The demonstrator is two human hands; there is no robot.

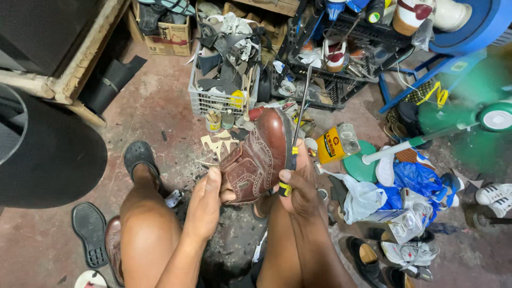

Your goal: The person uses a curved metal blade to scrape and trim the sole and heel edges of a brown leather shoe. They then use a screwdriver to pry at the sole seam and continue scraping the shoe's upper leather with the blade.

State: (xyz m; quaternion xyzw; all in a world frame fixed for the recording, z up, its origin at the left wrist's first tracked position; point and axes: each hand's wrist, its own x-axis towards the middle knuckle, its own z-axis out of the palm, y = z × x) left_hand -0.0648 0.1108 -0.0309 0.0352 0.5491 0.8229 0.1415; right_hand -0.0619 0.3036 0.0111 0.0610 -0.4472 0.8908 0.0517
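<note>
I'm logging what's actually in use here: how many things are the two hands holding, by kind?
Brown brogue shoe: 1, gripped by the left hand.
Screwdriver with black and yellow handle: 1, in the right hand.
Total: 2

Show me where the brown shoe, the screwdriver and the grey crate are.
brown shoe (pixel 255 160), head view, perforated upper.
screwdriver (pixel 301 104), head view, metal shaft.
grey crate (pixel 213 101), head view, front wall.

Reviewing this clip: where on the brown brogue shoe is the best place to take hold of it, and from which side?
Probably the heel end of the brown shoe, from the left, as the left hand does now. The toe points up and away, and the right hand works a screwdriver along its right edge.
</note>
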